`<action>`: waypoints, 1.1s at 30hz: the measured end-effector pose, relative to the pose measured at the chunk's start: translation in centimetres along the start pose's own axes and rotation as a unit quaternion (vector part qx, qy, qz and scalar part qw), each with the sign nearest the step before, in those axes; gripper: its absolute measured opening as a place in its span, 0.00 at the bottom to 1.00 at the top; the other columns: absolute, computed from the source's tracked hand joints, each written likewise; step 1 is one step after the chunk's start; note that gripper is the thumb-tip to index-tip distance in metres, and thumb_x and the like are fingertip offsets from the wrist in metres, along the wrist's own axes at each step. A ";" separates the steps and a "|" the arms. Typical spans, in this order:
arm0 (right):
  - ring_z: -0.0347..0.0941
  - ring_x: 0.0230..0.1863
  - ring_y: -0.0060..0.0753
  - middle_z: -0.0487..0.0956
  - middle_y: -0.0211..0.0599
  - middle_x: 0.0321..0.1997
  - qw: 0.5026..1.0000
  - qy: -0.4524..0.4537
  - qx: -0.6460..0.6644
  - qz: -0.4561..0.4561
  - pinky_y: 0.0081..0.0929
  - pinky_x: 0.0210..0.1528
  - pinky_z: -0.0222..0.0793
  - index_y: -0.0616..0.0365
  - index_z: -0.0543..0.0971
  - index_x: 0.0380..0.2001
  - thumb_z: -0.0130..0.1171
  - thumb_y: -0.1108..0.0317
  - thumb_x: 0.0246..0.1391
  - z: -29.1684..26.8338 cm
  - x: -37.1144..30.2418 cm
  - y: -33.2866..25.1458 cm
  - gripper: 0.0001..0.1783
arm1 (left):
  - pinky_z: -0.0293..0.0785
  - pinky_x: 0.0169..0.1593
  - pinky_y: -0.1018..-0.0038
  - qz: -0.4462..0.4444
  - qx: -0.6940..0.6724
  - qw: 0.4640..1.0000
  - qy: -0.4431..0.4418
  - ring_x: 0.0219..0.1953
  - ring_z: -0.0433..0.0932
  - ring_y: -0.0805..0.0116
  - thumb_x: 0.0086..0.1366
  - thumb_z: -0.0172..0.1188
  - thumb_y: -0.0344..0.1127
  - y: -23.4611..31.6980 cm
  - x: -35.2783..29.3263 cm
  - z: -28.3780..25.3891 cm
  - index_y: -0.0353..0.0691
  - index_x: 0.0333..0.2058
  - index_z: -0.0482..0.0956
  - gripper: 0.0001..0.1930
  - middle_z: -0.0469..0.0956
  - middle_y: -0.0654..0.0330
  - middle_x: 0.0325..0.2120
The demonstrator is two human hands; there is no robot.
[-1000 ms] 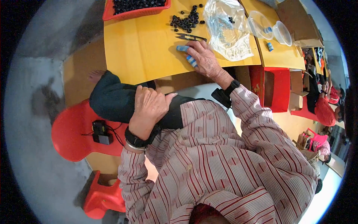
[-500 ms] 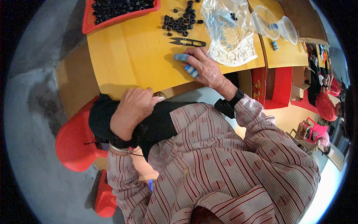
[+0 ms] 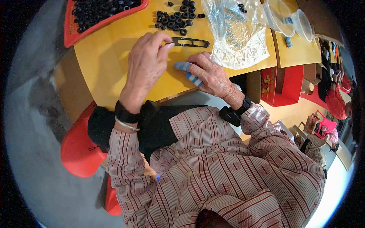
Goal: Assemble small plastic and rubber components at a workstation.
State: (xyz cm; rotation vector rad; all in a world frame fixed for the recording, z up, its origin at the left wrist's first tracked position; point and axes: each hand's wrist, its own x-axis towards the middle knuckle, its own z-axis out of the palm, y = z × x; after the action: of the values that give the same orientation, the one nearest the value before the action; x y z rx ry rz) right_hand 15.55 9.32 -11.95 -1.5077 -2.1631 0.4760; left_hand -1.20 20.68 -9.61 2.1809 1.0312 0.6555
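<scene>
My left hand (image 3: 146,62) reaches over the yellow table, its thumb and forefinger pinched on the left end of the black thread snips (image 3: 191,42). The fingertips hide that end of the snips. My right hand (image 3: 213,76) rests near the table's front edge, beside the clear plastic bag. Blue and white tape (image 3: 183,66) wraps its thumb and forefinger, which are apart with nothing visible between them; its other fingers are bent. Beyond the snips lie several small black ring-shaped parts (image 3: 177,21). The clear plastic bag (image 3: 239,49) holds small shiny pieces.
A red basket (image 3: 68,32) full of black parts stands at the far left. Clear plastic tubs (image 3: 279,17) and a small blue roll (image 3: 288,41) are at the right. A red stool (image 3: 78,144) is at lower left. Other people (image 3: 334,102) sit at far right.
My left hand has risen from the table's front edge and moved forward to pinch the snips. My right hand stays near its place. The view has shifted slightly.
</scene>
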 end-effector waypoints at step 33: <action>0.70 0.34 0.37 0.74 0.35 0.34 0.995 0.088 0.006 0.040 0.29 0.36 0.69 0.57 0.72 0.42 0.56 0.81 0.33 -5.0 -3.9 1.4 0.26 | 0.62 0.39 0.82 -0.251 -0.492 0.832 0.045 0.33 0.67 0.78 0.59 0.56 0.31 0.6 -5.5 0.0 0.34 0.44 0.72 0.14 0.70 0.65 0.29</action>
State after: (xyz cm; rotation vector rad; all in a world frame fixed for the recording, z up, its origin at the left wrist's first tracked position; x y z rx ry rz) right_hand 20.52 6.24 -9.15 -1.5715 -1.9683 0.3675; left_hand -3.99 15.96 -10.09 0.9390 0.9421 0.7917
